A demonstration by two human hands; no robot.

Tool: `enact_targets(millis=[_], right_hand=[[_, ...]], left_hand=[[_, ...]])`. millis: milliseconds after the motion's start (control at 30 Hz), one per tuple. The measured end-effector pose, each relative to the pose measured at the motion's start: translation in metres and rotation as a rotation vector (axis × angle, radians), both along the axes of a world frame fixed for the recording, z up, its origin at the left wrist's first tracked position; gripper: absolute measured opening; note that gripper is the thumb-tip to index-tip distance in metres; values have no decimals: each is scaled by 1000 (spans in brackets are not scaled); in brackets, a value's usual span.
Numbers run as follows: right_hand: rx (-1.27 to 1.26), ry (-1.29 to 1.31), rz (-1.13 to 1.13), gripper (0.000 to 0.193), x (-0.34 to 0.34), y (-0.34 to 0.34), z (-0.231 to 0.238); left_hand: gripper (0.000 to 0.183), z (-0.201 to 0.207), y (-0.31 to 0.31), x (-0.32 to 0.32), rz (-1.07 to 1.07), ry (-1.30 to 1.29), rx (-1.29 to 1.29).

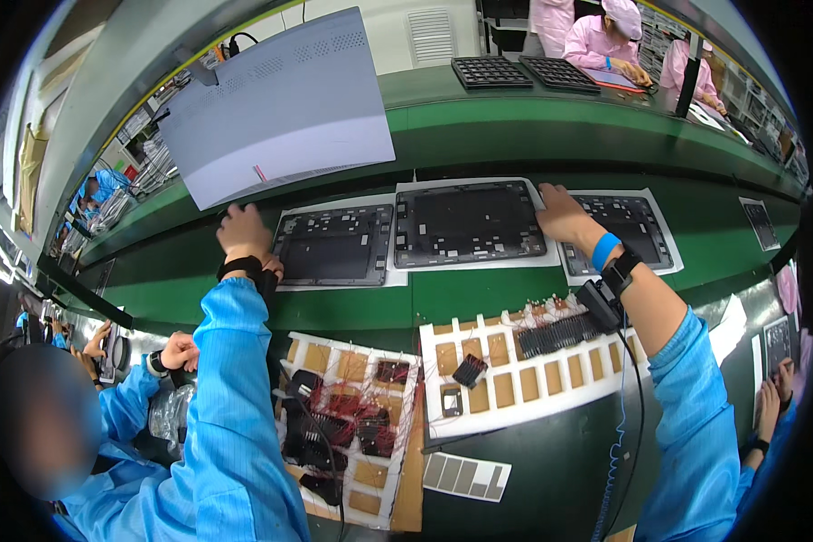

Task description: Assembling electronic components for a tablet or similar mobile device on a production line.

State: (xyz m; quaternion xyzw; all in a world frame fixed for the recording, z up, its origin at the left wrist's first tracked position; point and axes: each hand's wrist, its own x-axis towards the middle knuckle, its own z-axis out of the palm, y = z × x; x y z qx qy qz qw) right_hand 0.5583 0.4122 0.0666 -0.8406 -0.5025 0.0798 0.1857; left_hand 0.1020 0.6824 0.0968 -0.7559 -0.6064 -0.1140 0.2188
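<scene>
Three dark tablet back housings lie side by side on white sheets across the green bench: a left housing (pixel 334 248), a middle housing (pixel 468 224) and a right housing (pixel 621 230). My left hand (pixel 244 233) is beside the outer edge of the left one, its fingers bent and partly blurred. At the right edge of the middle housing is my right hand (pixel 565 214), with its fingers curled against that edge. Its wrist passes over the right housing. Nearer me, a left foam tray (pixel 405 384) holds small black parts with red wires; a right foam tray (pixel 501 411) holds a row of black parts.
A large grey panel (pixel 280 108) hangs behind the left housing. A grey-striped card (pixel 467 476) lies near me. Black cables and a blue coiled cord (pixel 614 461) run down beside my right forearm. A co-worker's hand (pixel 179 350) is at left; black trays (pixel 492 72) sit beyond.
</scene>
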Motion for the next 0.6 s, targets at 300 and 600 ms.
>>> enact_targets(millis=[300, 600], right_hand=[[140, -110, 110, 29, -2, -91, 96], [-36, -219, 122, 22, -16, -205, 118]], left_hand=[[38, -12, -99, 83, -819, -99, -594], [62, -49, -146, 126, -591, -111, -747]])
